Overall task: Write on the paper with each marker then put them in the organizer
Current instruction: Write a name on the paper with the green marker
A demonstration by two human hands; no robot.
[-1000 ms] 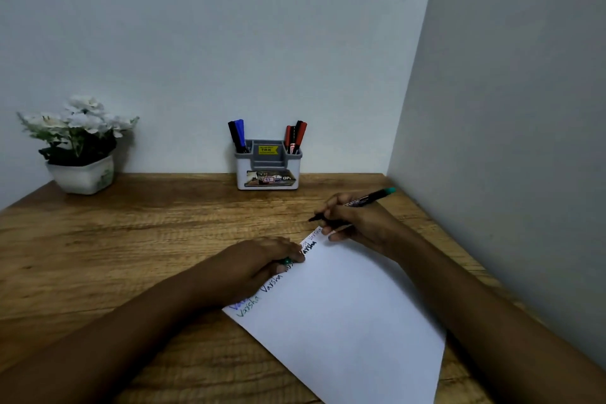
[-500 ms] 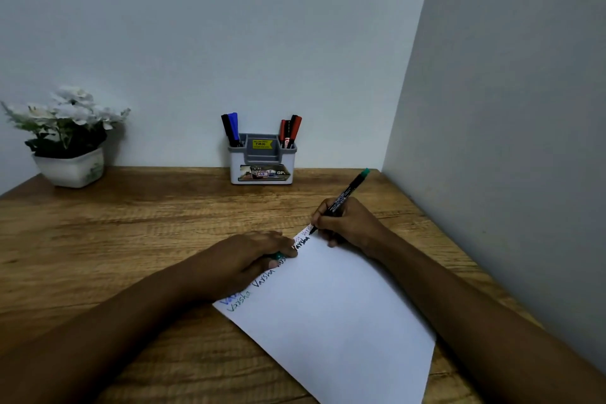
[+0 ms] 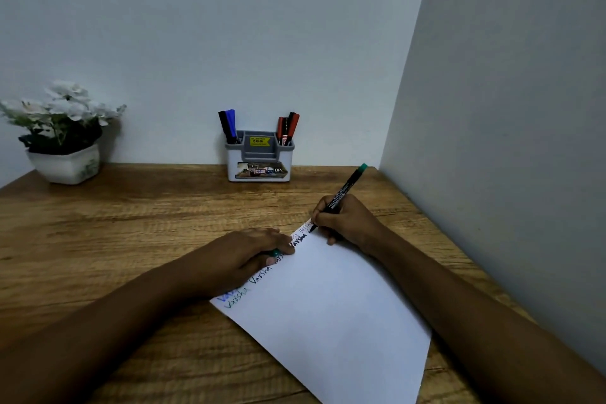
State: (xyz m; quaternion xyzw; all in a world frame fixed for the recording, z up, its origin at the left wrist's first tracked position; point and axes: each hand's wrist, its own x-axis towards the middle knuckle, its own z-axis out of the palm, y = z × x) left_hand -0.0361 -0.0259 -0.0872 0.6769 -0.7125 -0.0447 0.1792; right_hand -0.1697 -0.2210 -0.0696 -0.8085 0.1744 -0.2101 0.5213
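A white sheet of paper (image 3: 331,308) lies at an angle on the wooden desk, with words in several colours along its upper left edge. My right hand (image 3: 347,221) grips a black marker with a green end (image 3: 344,192), its tip touching the paper near the top corner. My left hand (image 3: 242,254) rests flat on the paper's left edge and holds a small green cap (image 3: 274,252) under its fingers. A grey and white organizer (image 3: 259,157) stands at the back against the wall. It holds black and blue markers (image 3: 228,126) on its left and red markers (image 3: 288,128) on its right.
A white pot with white flowers (image 3: 62,138) stands at the back left of the desk (image 3: 114,233). A grey wall runs close along the desk's right side.
My right hand turned the marker from lying level to upright and lowered its tip onto the paper near the top corner. The left hand has stayed on the paper's edge.
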